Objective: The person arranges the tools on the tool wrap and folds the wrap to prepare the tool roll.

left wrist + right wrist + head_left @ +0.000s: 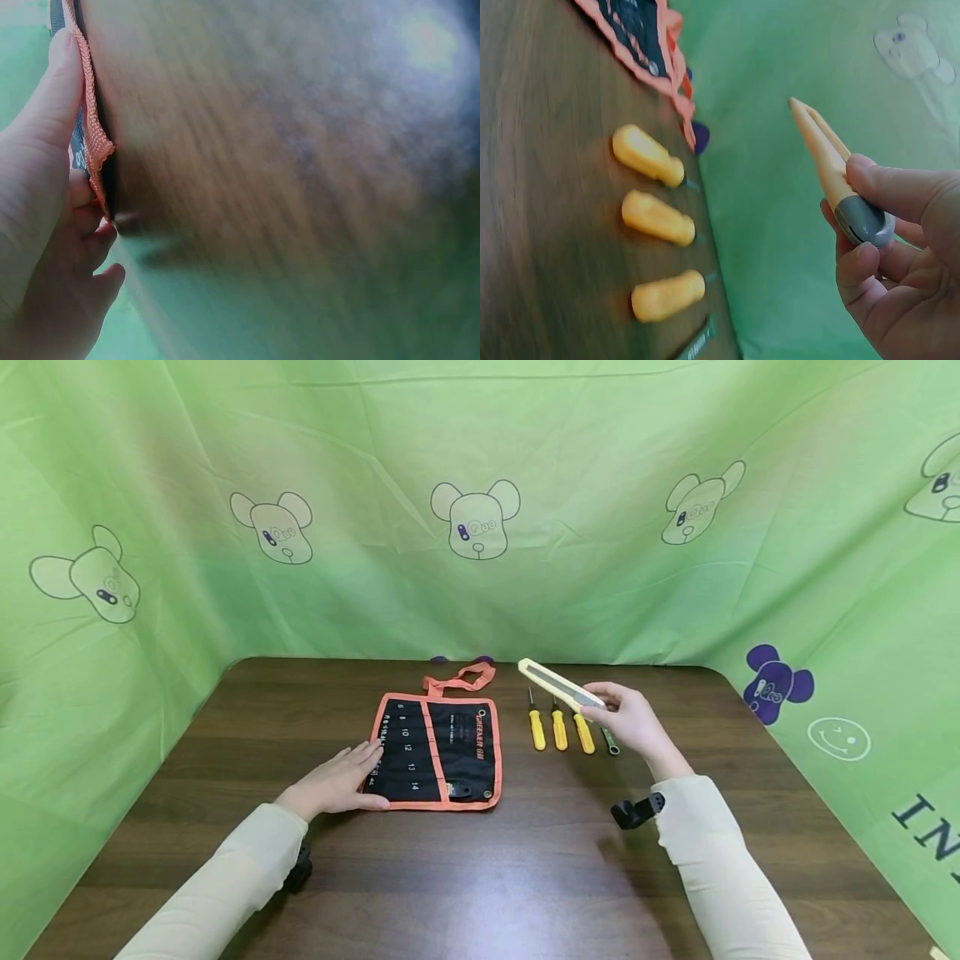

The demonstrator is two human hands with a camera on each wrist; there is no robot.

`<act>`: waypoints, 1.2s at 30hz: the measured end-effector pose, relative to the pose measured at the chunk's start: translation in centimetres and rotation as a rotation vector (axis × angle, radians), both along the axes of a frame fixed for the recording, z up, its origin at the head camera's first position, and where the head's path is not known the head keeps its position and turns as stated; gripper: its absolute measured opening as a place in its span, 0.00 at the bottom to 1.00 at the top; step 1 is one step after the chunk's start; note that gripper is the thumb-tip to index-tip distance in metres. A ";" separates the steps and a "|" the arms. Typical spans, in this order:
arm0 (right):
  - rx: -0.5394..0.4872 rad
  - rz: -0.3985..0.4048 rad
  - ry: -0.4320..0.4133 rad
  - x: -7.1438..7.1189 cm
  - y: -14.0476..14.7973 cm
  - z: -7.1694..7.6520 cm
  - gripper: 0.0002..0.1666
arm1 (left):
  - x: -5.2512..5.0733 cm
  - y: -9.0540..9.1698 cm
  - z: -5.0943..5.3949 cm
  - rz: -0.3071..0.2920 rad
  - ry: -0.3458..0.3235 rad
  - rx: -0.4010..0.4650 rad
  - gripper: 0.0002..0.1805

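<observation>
My left hand rests on the left edge of a black tool pouch with orange trim, its fingers lying over the printed numbers. In the left wrist view the thumb lies along the pouch's orange edging. Above the table on the right, my right hand pinches a pale yellow utility knife near its grey end. Seen from the right wrist, the thumb presses on one side and curled fingers support the other; the knife's yellow end points away from the hand.
Three yellow-handled screwdrivers lie in a row right of the pouch. Beside them is a green wrench, partly hidden by the right hand. An orange strap trails behind the pouch. A green curtain hangs behind the wooden table.
</observation>
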State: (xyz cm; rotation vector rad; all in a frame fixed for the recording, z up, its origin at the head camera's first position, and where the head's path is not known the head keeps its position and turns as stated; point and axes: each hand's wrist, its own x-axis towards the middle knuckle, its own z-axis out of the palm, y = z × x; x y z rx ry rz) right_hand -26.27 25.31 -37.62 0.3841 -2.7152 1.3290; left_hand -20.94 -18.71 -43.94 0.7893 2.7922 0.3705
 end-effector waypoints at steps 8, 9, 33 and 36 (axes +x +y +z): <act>-0.026 0.092 -0.053 0.4 -2.5 0.1 0.21 | 0.0 0.0 0.1 0.001 -0.001 -0.012 0.52; -0.026 0.104 -0.059 0.5 -2.7 0.1 0.21 | 0.0 0.0 0.1 0.000 0.000 -0.012 0.52; -0.026 0.351 -0.261 1.4 -6.0 -2.9 0.17 | 0.0 0.1 0.1 -0.008 0.002 -0.003 0.52; -0.011 0.376 -0.272 1.5 -6.1 -3.1 0.16 | 0.0 0.1 0.0 -0.003 -0.005 -0.008 0.52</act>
